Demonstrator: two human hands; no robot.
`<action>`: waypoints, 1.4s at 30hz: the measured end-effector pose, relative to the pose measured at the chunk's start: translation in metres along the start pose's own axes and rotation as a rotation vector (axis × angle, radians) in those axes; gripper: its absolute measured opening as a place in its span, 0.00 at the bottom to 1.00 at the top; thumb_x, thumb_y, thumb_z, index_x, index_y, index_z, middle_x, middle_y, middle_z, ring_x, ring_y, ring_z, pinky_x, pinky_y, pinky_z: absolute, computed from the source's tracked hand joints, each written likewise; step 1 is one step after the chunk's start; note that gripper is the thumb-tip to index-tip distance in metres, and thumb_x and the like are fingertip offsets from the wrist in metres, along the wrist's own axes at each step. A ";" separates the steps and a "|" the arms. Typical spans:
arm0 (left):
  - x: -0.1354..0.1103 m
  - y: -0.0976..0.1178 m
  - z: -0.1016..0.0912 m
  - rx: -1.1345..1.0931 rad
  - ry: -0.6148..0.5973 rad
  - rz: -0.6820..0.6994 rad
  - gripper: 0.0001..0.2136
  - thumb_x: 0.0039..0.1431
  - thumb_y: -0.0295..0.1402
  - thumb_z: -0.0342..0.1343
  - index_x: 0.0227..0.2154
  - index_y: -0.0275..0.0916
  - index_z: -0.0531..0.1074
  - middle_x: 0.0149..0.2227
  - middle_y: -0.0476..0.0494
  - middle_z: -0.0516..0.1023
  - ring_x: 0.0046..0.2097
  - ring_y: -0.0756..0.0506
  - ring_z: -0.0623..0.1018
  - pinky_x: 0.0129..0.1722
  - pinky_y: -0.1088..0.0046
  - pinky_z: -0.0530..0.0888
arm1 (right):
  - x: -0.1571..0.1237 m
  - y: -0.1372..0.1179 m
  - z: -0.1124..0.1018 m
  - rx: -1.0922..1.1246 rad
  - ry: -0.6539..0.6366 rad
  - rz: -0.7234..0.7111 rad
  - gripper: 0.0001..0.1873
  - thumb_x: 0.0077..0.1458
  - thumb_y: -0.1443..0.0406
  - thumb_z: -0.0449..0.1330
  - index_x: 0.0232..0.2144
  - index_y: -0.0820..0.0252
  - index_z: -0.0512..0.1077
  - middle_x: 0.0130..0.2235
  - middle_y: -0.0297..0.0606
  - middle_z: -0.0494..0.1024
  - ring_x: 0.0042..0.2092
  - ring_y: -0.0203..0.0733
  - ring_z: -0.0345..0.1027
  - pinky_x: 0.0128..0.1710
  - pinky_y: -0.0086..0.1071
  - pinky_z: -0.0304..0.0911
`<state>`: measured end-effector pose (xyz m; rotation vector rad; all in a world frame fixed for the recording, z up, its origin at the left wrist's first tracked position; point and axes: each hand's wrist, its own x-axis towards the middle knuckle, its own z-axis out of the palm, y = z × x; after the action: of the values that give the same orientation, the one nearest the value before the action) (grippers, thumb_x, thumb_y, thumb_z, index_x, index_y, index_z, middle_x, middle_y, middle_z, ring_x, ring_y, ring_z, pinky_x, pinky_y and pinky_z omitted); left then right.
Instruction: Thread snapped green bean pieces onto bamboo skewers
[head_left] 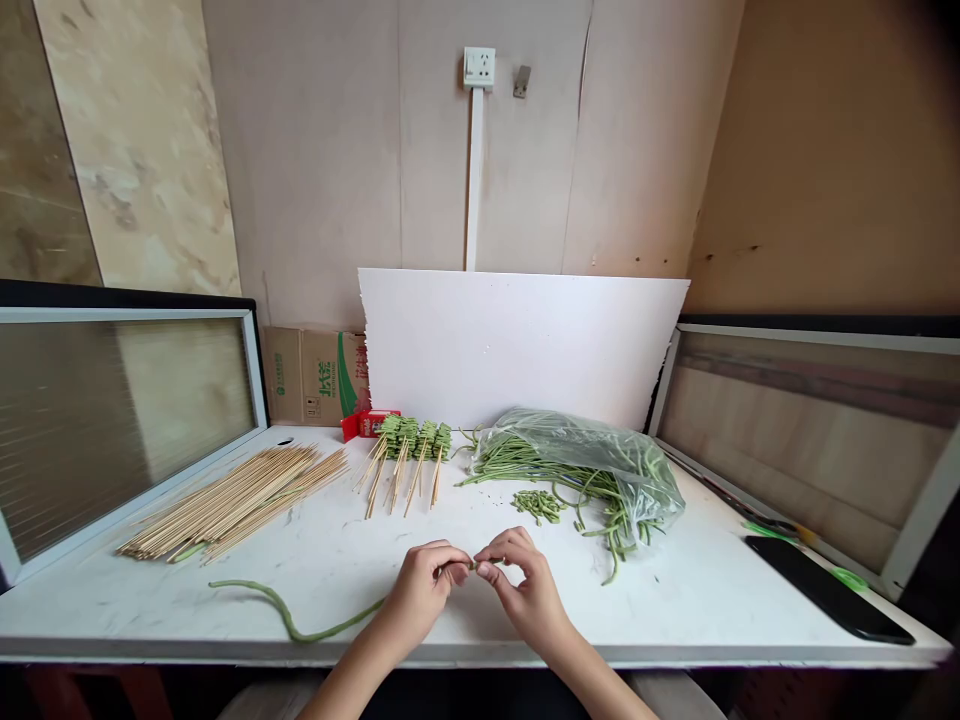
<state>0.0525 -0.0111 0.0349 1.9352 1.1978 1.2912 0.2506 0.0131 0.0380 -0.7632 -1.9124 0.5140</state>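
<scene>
Near the table's front edge, my left hand (426, 585) pinches a long green bean (289, 615). The bean's tail curves out to the left across the tabletop, and its middle is hidden behind my left wrist. My right hand (525, 590) is closed at the bean's end, thumb against fingers, with the fingertips of both hands almost touching. Only a bit of green shows between them. Beyond my hands lies a small pile of short cut bean pieces (538, 505).
Bamboo skewers (240, 495) lie heaped at left. Skewered bean bundles (415, 438) sit at the back by a red box (371, 423). A clear plastic bag (577, 437) of long beans rests at right. A black phone-like slab (825, 588) lies at far right, near scissors (776, 522).
</scene>
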 end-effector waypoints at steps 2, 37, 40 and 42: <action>0.000 -0.003 -0.001 0.007 0.001 -0.025 0.13 0.64 0.29 0.51 0.38 0.37 0.82 0.31 0.43 0.79 0.30 0.48 0.74 0.34 0.72 0.72 | 0.003 0.006 -0.004 -0.091 0.042 -0.009 0.10 0.65 0.57 0.61 0.39 0.50 0.82 0.35 0.42 0.77 0.42 0.51 0.69 0.43 0.43 0.66; -0.004 -0.027 0.008 0.107 0.036 -0.055 0.12 0.64 0.41 0.58 0.37 0.42 0.83 0.38 0.39 0.81 0.40 0.42 0.81 0.42 0.67 0.78 | 0.008 0.051 -0.027 -0.386 0.034 0.024 0.14 0.62 0.72 0.58 0.37 0.52 0.83 0.37 0.44 0.80 0.45 0.53 0.67 0.45 0.46 0.63; -0.003 -0.036 0.010 0.107 0.091 -0.033 0.10 0.61 0.41 0.61 0.37 0.40 0.81 0.37 0.40 0.81 0.38 0.42 0.80 0.40 0.67 0.78 | 0.008 0.039 -0.024 -0.298 -0.032 -0.032 0.15 0.63 0.71 0.59 0.46 0.51 0.80 0.38 0.42 0.80 0.47 0.53 0.67 0.47 0.46 0.65; -0.003 -0.042 0.011 0.115 0.119 -0.020 0.10 0.61 0.38 0.61 0.40 0.40 0.80 0.36 0.41 0.81 0.38 0.43 0.80 0.40 0.67 0.78 | 0.007 0.032 -0.020 -0.262 -0.122 -0.057 0.16 0.61 0.70 0.64 0.50 0.49 0.79 0.40 0.41 0.81 0.50 0.53 0.66 0.49 0.45 0.66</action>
<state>0.0464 0.0065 -0.0042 1.9440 1.3744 1.3712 0.2755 0.0416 0.0307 -0.8577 -2.1356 0.2826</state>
